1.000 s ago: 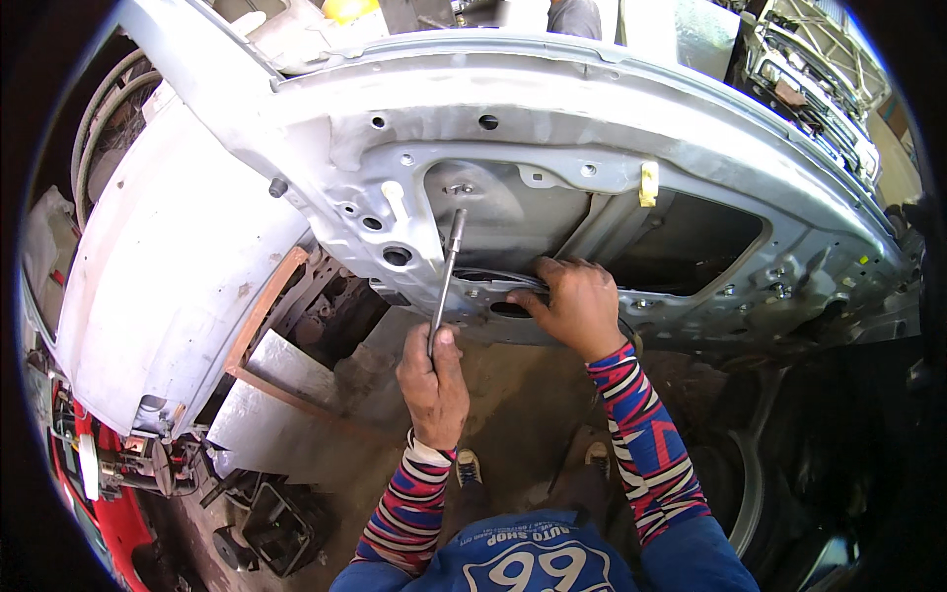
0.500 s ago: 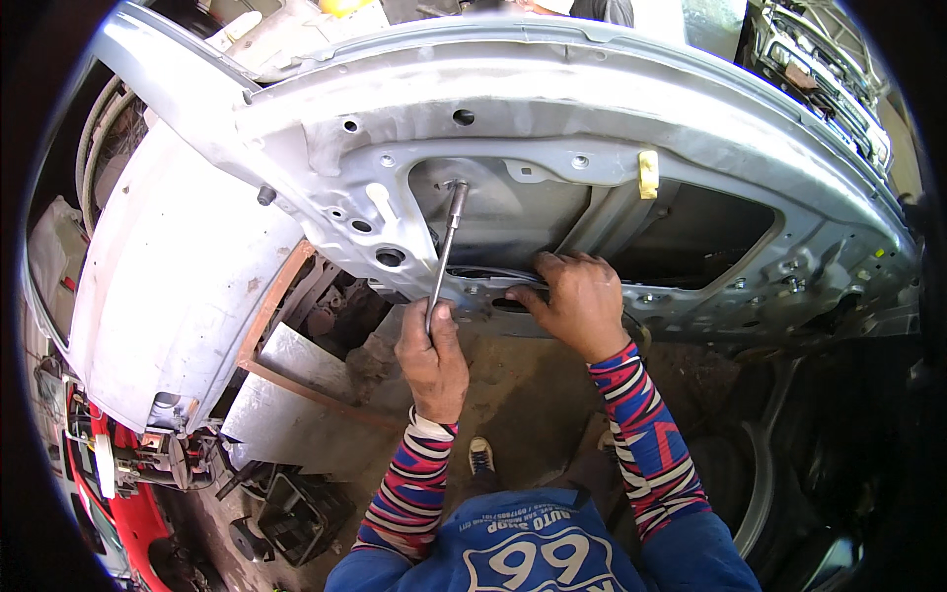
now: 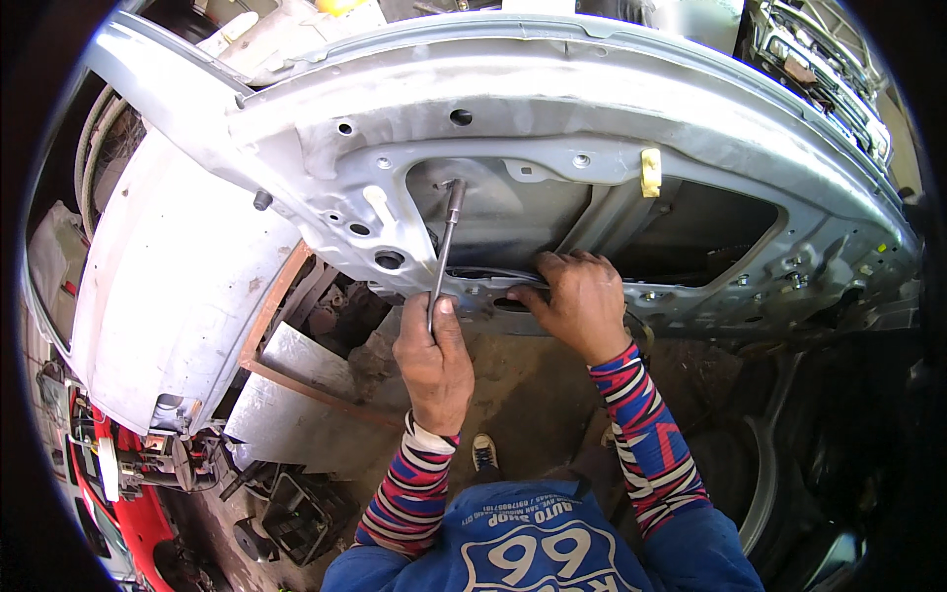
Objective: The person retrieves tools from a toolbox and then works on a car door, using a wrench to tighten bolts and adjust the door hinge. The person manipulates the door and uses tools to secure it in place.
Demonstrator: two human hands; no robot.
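A bare silver-grey car door (image 3: pixel 552 89) lies across the view with its inner side toward me. My left hand (image 3: pixel 434 355) is closed round the lower end of a long metal socket wrench (image 3: pixel 444 252). The wrench slants up over the door's large opening, its socket end against the panel inside it. My right hand (image 3: pixel 584 301) grips the lower edge of that opening, fingers curled over the rim and thumb below. Thin cable (image 3: pixel 503 273) runs along the edge beside my right fingers. What the fingertips touch behind the rim is hidden.
A yellow tab (image 3: pixel 650 173) sticks to the door's upper frame. To the left stands a white body panel (image 3: pixel 187 286), with a brown frame (image 3: pixel 264 316) and a sheet of metal (image 3: pixel 296 365) beside it. A black crate-like part (image 3: pixel 301 518) lies on the floor. Red bodywork (image 3: pixel 143 528) shows lower left.
Hardly anything differs. The view has shifted slightly, and my left hand with the wrench has turned a little. My right hand keeps its hold on the door's rim.
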